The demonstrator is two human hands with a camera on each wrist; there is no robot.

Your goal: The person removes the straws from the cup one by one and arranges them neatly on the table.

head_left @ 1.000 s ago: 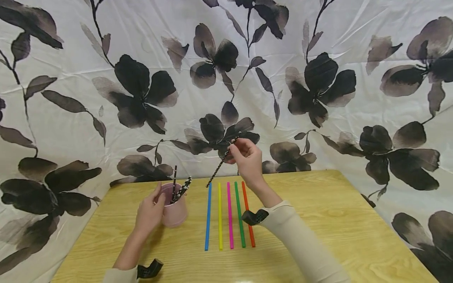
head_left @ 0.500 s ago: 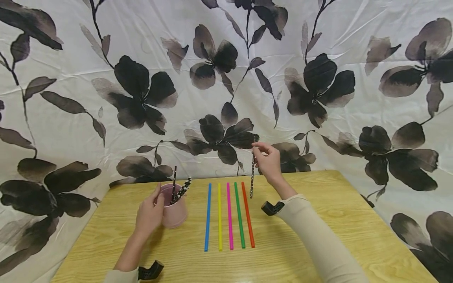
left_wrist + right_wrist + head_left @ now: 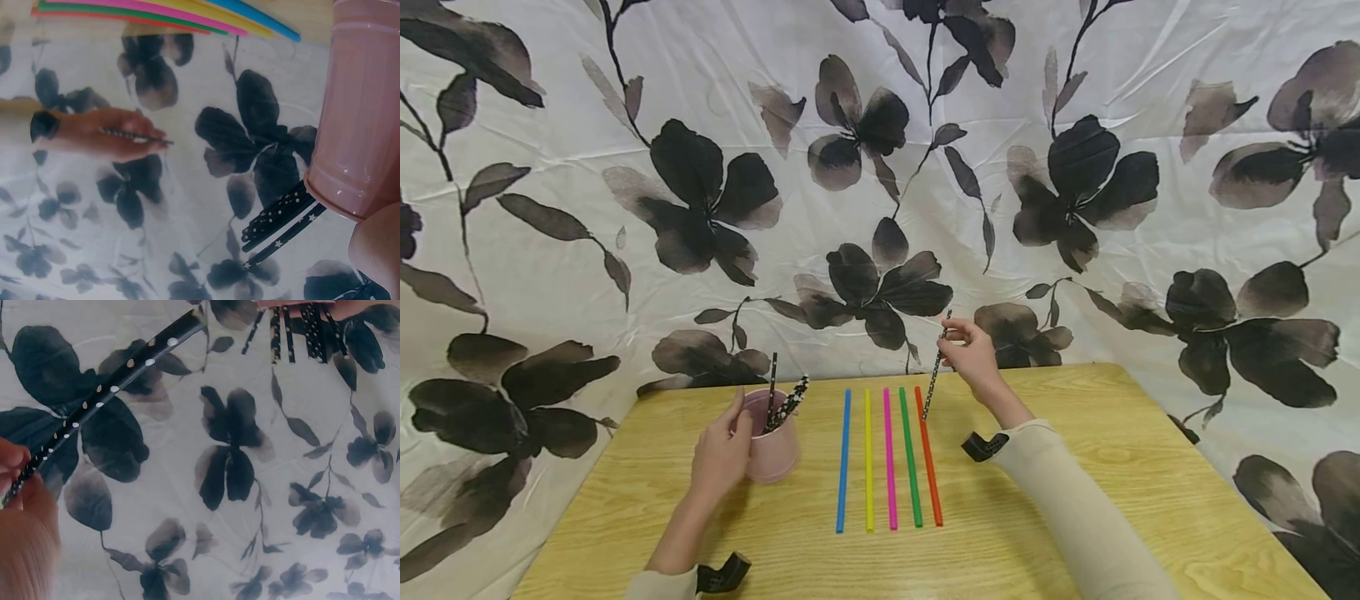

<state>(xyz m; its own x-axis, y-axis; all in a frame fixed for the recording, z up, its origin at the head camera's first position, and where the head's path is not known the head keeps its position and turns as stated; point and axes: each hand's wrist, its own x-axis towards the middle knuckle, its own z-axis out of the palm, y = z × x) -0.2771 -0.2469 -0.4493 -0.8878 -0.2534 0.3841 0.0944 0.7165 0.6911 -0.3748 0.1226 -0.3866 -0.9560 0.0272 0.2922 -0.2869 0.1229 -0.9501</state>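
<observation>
Pinching a black polka-dot straw (image 3: pixel 932 383), my right hand (image 3: pixel 973 354) holds it tilted by the worktop (image 3: pixel 1135 433)'s back edge; my left hand (image 3: pixel 721 454) grips the pink cup (image 3: pixel 772 458), toward the back left corner.

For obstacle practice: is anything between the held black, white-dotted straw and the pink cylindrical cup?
Between that straw and cup, blue, yellow, magenta and green straws lie flat on the table; nothing visible rises there.

left sleeve (image 3: pixel 660 585): cream, plain | right sleeve (image 3: pixel 1067 500): cream, creased at cuff | left wrist mount (image 3: pixel 724 574): black, angular | right wrist mount (image 3: pixel 984 447): black, elbow-shaped
</observation>
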